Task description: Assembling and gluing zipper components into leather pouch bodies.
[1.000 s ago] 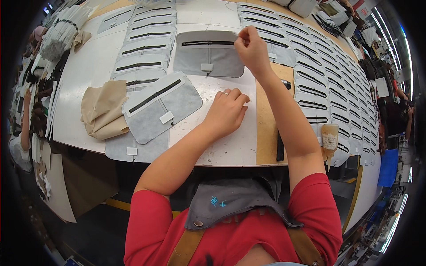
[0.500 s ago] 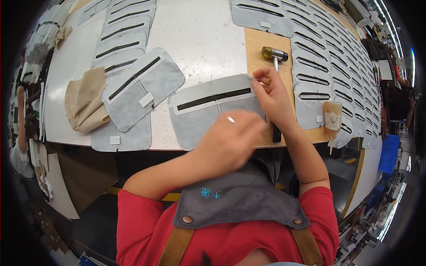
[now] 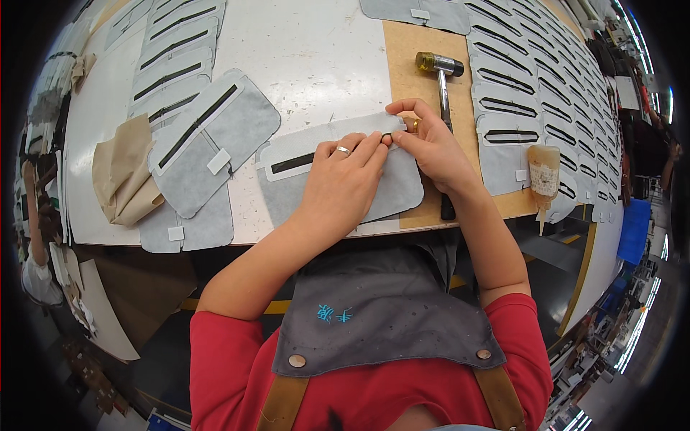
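A grey fabric panel (image 3: 392, 190) with a black zipper strip (image 3: 291, 164) in a white-edged slot lies in front of me at the table's near edge. My left hand (image 3: 341, 176) rests across its middle, covering part of the zipper, with its fingertips pinched together at the strip's right end. My right hand (image 3: 435, 151) holds the panel's upper right edge, thumb and fingers closed on it. Between the two hands' fingertips a small dark bit shows, seemingly the zipper's end. The fingers hide most of that spot.
Right of the panel lies a mallet (image 3: 440, 65) with a yellow and black head. Beside it stand rows of similar panels (image 3: 507, 108) and a glue bottle (image 3: 544, 172), nozzle down. On the left are a stacked panel (image 3: 248, 118), beige cloth (image 3: 118, 172) and more panels.
My left hand has come up from the panel's near side onto its right half, meeting my right hand. The right hand's fingers have shifted at the panel's edge. The whole view has shifted slightly.
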`<state>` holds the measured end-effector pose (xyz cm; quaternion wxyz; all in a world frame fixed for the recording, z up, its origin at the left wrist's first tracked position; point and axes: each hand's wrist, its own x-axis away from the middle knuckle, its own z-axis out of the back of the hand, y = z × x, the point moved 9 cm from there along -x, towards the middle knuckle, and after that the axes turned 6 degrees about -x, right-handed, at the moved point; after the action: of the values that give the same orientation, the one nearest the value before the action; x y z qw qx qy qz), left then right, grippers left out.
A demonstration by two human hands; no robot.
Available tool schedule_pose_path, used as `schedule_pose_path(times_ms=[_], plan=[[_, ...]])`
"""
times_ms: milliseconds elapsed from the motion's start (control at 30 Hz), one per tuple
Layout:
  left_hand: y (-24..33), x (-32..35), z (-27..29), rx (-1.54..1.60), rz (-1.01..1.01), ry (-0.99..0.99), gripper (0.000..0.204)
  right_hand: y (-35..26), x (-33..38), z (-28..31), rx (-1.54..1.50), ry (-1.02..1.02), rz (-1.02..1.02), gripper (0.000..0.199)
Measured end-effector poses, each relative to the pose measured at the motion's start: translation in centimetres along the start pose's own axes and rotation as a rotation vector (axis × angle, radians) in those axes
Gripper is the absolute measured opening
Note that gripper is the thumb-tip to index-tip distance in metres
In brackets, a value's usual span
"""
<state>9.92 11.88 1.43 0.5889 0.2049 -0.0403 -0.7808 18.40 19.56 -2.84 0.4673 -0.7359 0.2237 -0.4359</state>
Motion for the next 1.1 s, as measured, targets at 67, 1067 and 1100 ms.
schedule_pose_path(times_ms=[67,1067,1100], plan=[[-0.1,-0.4,0.2,0.038,0.013,-0.033,0.038,-0.5,0.3,0.4,0.142,0.039,0.091,0.032],[-8.4,3.0,5.8,0.131,0.292,0.076,0.035,-3.0,7.0,-2.8,1.265,0.287,0.74,0.02],[-9.6,4.5,5.7,0.089,0.362,0.023,0.036,-3.2,6.9,-3.6,1.205,0.264,0.799,0.022]])
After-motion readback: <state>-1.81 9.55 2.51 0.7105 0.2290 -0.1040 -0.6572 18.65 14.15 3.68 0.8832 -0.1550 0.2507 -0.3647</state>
